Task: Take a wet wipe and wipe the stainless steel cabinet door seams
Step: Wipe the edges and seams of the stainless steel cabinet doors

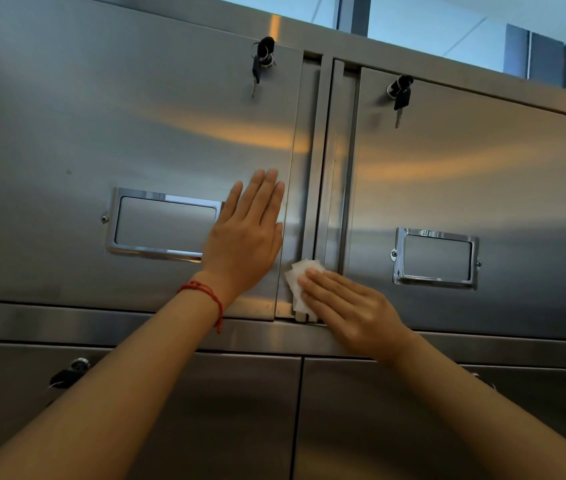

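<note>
We start at the left door (136, 133): our left hand (245, 237) lies flat on it, fingers straight and together, holding nothing, beside the label frame (163, 223). If we lean too hard there the door could shift and change the gap we are wiping. The keys (260, 60) hang from the lock above; an upward sweep along the edge could knock them (same for the right-door keys (400, 95)).

Next, the vertical seam (323, 168) between the two upper doors. Our right hand (350, 306) presses the wet wipe (300, 282) against its lower end with straight fingers, near the horizontal rail (101, 323). The wipe is bunched, so it may ride over the groove and miss the recess. A sharp folded edge could snag or tear it.

Hard to tell: how much wipe sits under the fingers, whether it actually reaches into the groove, and whether the seam is dirty (reflections hide it). The lower doors (205, 410) are cut off by the frame, and a lock at lower left (73, 370) is dark and blurred.
</note>
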